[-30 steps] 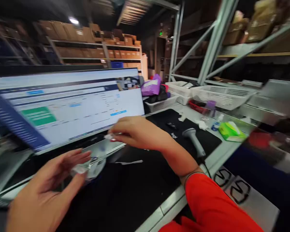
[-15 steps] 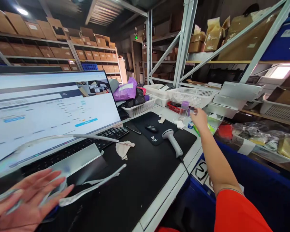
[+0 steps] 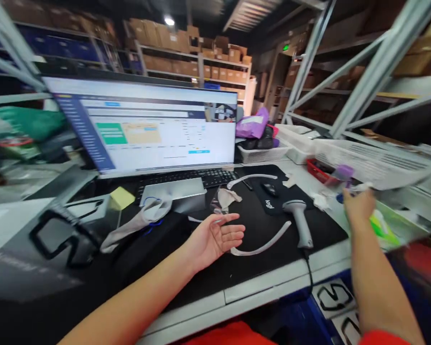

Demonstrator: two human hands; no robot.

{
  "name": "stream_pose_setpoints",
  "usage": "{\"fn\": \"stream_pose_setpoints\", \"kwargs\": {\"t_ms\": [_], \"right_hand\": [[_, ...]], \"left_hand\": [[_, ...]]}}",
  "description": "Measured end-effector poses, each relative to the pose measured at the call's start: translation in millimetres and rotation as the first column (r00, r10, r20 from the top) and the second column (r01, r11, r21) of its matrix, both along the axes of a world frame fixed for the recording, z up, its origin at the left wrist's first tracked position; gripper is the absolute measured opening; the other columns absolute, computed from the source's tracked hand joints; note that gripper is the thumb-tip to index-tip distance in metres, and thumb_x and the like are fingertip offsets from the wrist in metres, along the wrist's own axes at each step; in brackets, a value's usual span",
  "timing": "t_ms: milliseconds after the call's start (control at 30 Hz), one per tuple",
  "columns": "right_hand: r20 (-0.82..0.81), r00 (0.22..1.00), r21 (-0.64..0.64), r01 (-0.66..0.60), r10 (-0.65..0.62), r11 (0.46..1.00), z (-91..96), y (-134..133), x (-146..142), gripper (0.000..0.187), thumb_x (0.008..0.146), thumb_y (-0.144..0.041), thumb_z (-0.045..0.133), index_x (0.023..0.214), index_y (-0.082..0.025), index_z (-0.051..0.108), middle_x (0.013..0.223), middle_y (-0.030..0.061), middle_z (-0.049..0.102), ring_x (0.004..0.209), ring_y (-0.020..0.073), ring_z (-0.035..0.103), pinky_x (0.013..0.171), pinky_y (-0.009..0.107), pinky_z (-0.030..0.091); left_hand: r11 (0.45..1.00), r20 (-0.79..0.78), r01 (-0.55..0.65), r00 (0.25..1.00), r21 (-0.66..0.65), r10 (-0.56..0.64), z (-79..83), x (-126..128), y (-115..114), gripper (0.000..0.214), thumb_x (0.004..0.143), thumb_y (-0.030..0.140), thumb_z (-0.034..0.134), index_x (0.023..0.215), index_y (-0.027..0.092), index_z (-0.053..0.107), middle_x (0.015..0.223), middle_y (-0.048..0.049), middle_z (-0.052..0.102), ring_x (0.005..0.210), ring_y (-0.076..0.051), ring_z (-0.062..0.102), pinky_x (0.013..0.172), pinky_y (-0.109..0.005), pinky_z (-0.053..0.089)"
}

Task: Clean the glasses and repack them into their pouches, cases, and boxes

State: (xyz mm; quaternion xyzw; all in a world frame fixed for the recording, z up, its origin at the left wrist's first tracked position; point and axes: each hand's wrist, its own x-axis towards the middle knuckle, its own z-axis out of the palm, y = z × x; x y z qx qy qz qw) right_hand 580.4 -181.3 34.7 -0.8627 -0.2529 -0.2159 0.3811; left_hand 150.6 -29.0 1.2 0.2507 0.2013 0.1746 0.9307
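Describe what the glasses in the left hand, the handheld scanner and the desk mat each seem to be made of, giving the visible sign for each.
Glasses: probably clear plastic; the dark mat shows through the arms and lenses.
Handheld scanner: likely moulded grey plastic, smooth with a soft sheen.
Desk mat: seemingly fabric or rubber, matt black, no glare.
The left hand lies open, palm up.

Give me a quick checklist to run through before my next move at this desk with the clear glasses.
1. Left hand holds the clear glasses: ok, palm up, one temple arm across the fingers.
2. Right hand free: cannot tell, it is blurred near the purple-capped bottle.
3. Glasses whole: cannot tell, lenses blurred.
4. Cloth within reach: ok, beside the glasses on the black mat.
5. Scanner clear of the glasses: ok, lying just right of them.
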Motion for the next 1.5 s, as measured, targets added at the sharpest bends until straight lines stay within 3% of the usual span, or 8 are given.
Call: {"fn": "stream_pose_setpoints", "kwargs": {"t_ms": [133,200,333,433,700,1133,1367,1500], "right_hand": [[-0.012,0.972,0.214,-0.226,0.233,0.95,-9.5,-1,-52,0.047,0.086,-0.042,0.067,0.128,-0.037,0.049,0.108,0.0214,0.069,0.106,0.0326,0.069,0.089,0.05,0.05],[-0.055,0.803,0.237,-0.567,0.594,0.789,-26.1,-12,-108,0.06,0.083,-0.043,0.065,0.135,-0.044,0.035,0.098,0.0113,0.071,0.088,0.031,0.073,0.083,0.052,0.054],[-0.066,0.571,-0.113,-0.819,0.818,0.562,-57.3,-14,-223,0.075,0.089,-0.03,0.057,0.153,-0.035,0.017,0.123,0.0122,0.064,0.087,0.027,0.072,0.077,0.047,0.059],[-0.119,0.513,-0.298,-0.835,0.85,0.462,-58.3,4,-262,0.07,0.087,-0.021,0.053,0.151,-0.03,0.027,0.119,0.0092,0.064,0.084,0.0233,0.07,0.073,0.039,0.057],[-0.213,0.517,-0.281,-0.845,0.829,0.455,-39.6,21,-260,0.085,0.074,-0.014,0.059,0.152,-0.028,0.031,0.133,0.0086,0.061,0.089,0.0216,0.067,0.08,0.035,0.053],[-0.347,0.515,-0.295,-0.853,0.784,0.43,-36.6,16,-267,0.072,0.073,-0.014,0.06,0.141,-0.025,0.038,0.094,0.0018,0.066,0.071,0.0197,0.063,0.066,0.029,0.045],[-0.421,0.337,-0.32,-0.924,0.842,0.21,-35.4,-6,-275,0.081,0.068,-0.01,0.054,0.144,-0.029,0.037,0.112,0.0039,0.068,0.08,0.0207,0.066,0.071,0.03,0.044],[-0.435,0.318,-0.285,-0.936,0.843,0.206,-36.6,-16,-276,0.076,0.067,-0.009,0.054,0.139,-0.027,0.042,0.101,0.0028,0.069,0.076,0.0199,0.065,0.068,0.028,0.044]], "left_hand": [[0.993,0.229,0.116,0.968,-0.031,-0.106,-25.9,-3,12,0.037,0.093,0.028,0.045,0.112,0.006,0.068,0.092,-0.0171,0.078,0.078,-0.023,0.077,0.073,-0.031,0.061],[0.986,0.247,0.159,0.958,-0.042,-0.144,-34.5,-2,12,0.039,0.092,0.029,0.044,0.11,0.004,0.068,0.089,-0.0175,0.078,0.074,-0.023,0.077,0.07,-0.031,0.061],[0.968,0.251,0.24,0.944,-0.079,-0.213,-48.0,2,7,0.042,0.092,0.032,0.044,0.107,0.002,0.069,0.086,-0.0182,0.077,0.069,-0.022,0.075,0.066,-0.031,0.059],[0.951,0.241,0.291,0.935,-0.103,-0.26,-56.0,3,3,0.043,0.092,0.034,0.044,0.104,0.001,0.069,0.085,-0.0189,0.077,0.068,-0.022,0.075,0.063,-0.028,0.057],[0.905,0.249,0.404,0.898,-0.135,-0.363,-62.0,4,-7,0.046,0.088,0.033,0.044,0.1,-0.004,0.069,0.083,-0.0214,0.076,0.068,-0.024,0.075,0.062,-0.03,0.058],[0.84,0.272,0.513,0.846,-0.177,-0.459,-72.4,5,-9,0.047,0.088,0.032,0.045,0.105,-0.005,0.068,0.085,-0.0246,0.076,0.07,-0.027,0.076,0.062,-0.033,0.06],[0.863,0.245,0.477,0.868,-0.167,-0.433,-69.5,7,-3,0.044,0.086,0.033,0.048,0.094,-0.004,0.071,0.081,-0.0221,0.076,0.067,-0.025,0.075,0.057,-0.028,0.058],[0.872,0.216,0.464,0.877,-0.158,-0.428,-67.5,6,-2,0.041,0.087,0.031,0.046,0.092,-0.001,0.071,0.081,-0.0211,0.076,0.067,-0.025,0.075,0.059,-0.029,0.058]]}}
